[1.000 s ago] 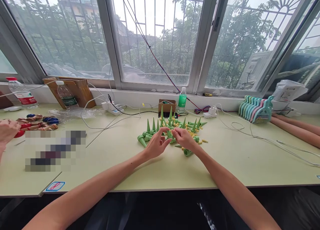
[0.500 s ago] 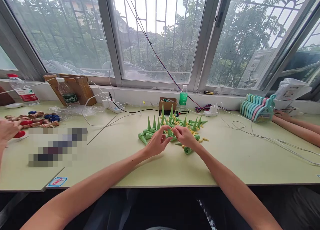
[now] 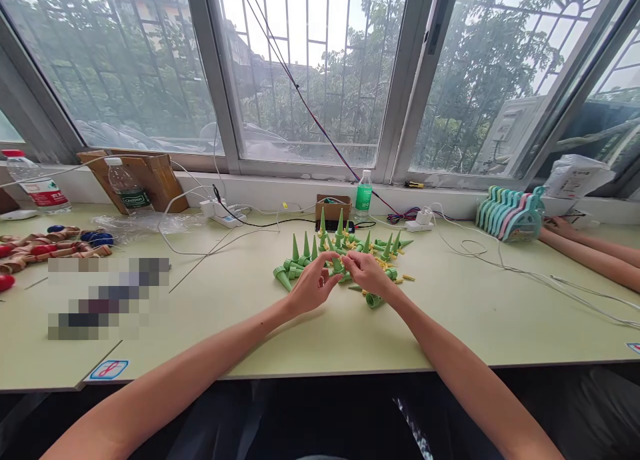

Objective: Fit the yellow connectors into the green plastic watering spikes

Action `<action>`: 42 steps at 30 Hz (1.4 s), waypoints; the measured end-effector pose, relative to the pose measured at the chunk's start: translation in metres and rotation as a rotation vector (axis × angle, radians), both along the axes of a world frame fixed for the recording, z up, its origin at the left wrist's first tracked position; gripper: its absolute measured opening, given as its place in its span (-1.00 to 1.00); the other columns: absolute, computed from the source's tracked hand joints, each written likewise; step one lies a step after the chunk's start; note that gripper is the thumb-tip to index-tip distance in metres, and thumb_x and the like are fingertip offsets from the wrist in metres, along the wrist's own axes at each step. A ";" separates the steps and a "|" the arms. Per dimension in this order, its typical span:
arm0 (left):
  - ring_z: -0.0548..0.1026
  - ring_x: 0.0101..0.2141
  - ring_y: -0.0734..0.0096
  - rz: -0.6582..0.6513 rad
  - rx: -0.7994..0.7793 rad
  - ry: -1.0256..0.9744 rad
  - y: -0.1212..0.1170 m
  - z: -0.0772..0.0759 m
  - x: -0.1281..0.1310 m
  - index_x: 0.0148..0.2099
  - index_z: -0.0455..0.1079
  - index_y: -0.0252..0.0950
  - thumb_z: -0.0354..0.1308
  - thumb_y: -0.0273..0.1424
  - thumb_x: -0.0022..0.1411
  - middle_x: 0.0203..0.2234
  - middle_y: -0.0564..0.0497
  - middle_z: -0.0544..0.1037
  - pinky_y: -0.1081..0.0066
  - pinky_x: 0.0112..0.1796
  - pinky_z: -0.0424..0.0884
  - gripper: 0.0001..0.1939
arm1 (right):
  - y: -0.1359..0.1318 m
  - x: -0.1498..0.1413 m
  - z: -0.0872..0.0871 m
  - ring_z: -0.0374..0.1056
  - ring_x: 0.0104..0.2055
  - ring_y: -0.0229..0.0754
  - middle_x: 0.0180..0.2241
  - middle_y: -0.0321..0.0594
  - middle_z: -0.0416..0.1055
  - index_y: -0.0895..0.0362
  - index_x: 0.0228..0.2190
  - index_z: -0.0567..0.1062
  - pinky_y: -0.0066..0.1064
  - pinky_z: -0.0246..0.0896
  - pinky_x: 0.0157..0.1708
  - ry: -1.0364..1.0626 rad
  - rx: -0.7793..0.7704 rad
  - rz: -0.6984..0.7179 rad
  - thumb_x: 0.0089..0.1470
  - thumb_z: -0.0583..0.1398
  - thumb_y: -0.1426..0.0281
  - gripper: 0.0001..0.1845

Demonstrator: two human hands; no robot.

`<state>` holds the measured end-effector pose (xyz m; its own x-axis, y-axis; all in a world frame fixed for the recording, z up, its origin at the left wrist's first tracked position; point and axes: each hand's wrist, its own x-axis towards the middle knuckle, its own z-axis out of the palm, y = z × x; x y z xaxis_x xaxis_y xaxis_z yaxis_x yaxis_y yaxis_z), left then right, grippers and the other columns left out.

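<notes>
My left hand (image 3: 314, 283) is curled around a green plastic spike (image 3: 336, 264), gripping it between thumb and fingers. Right beside it, my right hand (image 3: 367, 272) is closed in a pinch at the top of this spike; a small yellow piece seems to be at its fingertips, mostly hidden. Around both hands lies a group of similar green cone-shaped spikes (image 3: 295, 248), some upright and some on their sides. Small yellow parts (image 3: 409, 277) are scattered among them. One spike with its round open end (image 3: 373, 300) towards me lies under my right wrist.
Behind the spikes stand a small cardboard box (image 3: 325, 208) and a green-labelled bottle (image 3: 364, 195). White cables (image 3: 480, 250) cross the table. Wooden toys (image 3: 55, 247) lie at left, teal hangers (image 3: 510, 213) at right. Another person's arms (image 3: 590, 253) rest at far right.
My view has shifted slightly. The other person's hand at the far left has gone out of view. Both my hands stay together at the same spike, with barely any movement.
</notes>
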<state>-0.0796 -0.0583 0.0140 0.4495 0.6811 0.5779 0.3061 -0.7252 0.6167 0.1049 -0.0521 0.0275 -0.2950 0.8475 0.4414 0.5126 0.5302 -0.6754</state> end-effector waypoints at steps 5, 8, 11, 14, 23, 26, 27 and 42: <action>0.22 -0.64 0.61 -0.002 0.023 -0.001 -0.001 0.002 0.000 0.05 0.18 -0.24 0.08 -0.29 0.30 -0.61 0.21 0.25 0.56 -0.60 0.23 -0.68 | 0.000 0.000 0.000 0.06 -0.58 -0.30 -0.67 -0.36 0.15 0.10 -0.59 0.18 -0.45 -0.08 -0.53 0.002 0.014 0.001 0.25 -0.03 0.10 -0.53; 0.23 -0.64 0.61 -0.002 0.030 -0.001 -0.001 0.002 0.001 0.05 0.18 -0.24 0.08 -0.30 0.30 -0.58 0.19 0.27 0.57 -0.61 0.22 -0.69 | 0.000 -0.001 0.001 0.06 -0.58 -0.29 -0.68 -0.36 0.16 0.10 -0.59 0.19 -0.45 -0.08 -0.53 0.007 0.006 0.006 0.25 -0.03 0.10 -0.53; 0.25 -0.64 0.61 0.003 0.031 0.002 0.000 0.001 0.001 0.04 0.18 -0.24 0.09 -0.32 0.29 -0.58 0.19 0.27 0.57 -0.61 0.21 -0.69 | -0.001 -0.001 0.001 0.06 -0.59 -0.29 -0.68 -0.36 0.16 0.10 -0.59 0.18 -0.45 -0.08 -0.54 0.015 -0.010 0.005 0.25 -0.03 0.10 -0.54; 0.26 -0.63 0.61 0.003 0.033 0.009 0.001 0.001 0.001 0.04 0.18 -0.24 0.09 -0.33 0.29 -0.56 0.18 0.29 0.58 -0.62 0.21 -0.70 | -0.002 -0.001 0.001 0.05 -0.60 -0.29 -0.69 -0.36 0.15 0.09 -0.59 0.17 -0.45 -0.08 -0.54 0.018 -0.017 0.002 0.25 -0.02 0.10 -0.54; 0.25 -0.63 0.68 0.009 0.009 0.011 0.001 -0.002 0.000 0.07 0.14 -0.23 0.09 -0.32 0.29 -0.36 0.06 0.39 0.60 -0.63 0.21 -0.66 | -0.001 -0.001 0.000 0.05 -0.59 -0.30 -0.68 -0.37 0.16 0.10 -0.59 0.18 -0.45 -0.08 -0.53 0.008 -0.004 -0.003 0.25 -0.02 0.10 -0.54; 0.25 -0.63 0.75 0.011 0.003 -0.020 0.002 -0.004 0.000 0.13 0.07 -0.18 0.09 -0.31 0.29 -0.16 -0.05 0.37 0.61 -0.64 0.22 -0.58 | 0.000 -0.001 0.000 0.04 -0.59 -0.30 -0.68 -0.37 0.15 0.10 -0.59 0.17 -0.45 -0.09 -0.53 0.008 -0.006 -0.006 0.25 -0.02 0.11 -0.54; 0.26 -0.63 0.76 0.011 -0.001 -0.028 0.002 -0.004 0.000 0.15 0.05 -0.17 0.09 -0.31 0.29 -0.13 -0.07 0.36 0.61 -0.63 0.23 -0.56 | 0.001 -0.001 -0.001 0.04 -0.59 -0.31 -0.68 -0.37 0.15 0.10 -0.59 0.17 -0.45 -0.10 -0.53 0.008 -0.005 -0.006 0.25 -0.02 0.12 -0.54; 0.27 -0.64 0.78 0.024 0.002 -0.052 0.000 -0.002 0.000 0.21 -0.07 -0.12 0.14 -0.35 0.25 -0.13 -0.04 0.37 0.61 -0.59 0.24 -0.42 | 0.001 -0.001 -0.003 0.04 -0.60 -0.31 -0.68 -0.37 0.17 0.10 -0.59 0.15 -0.45 -0.09 -0.54 0.029 -0.001 0.001 0.25 -0.02 0.13 -0.55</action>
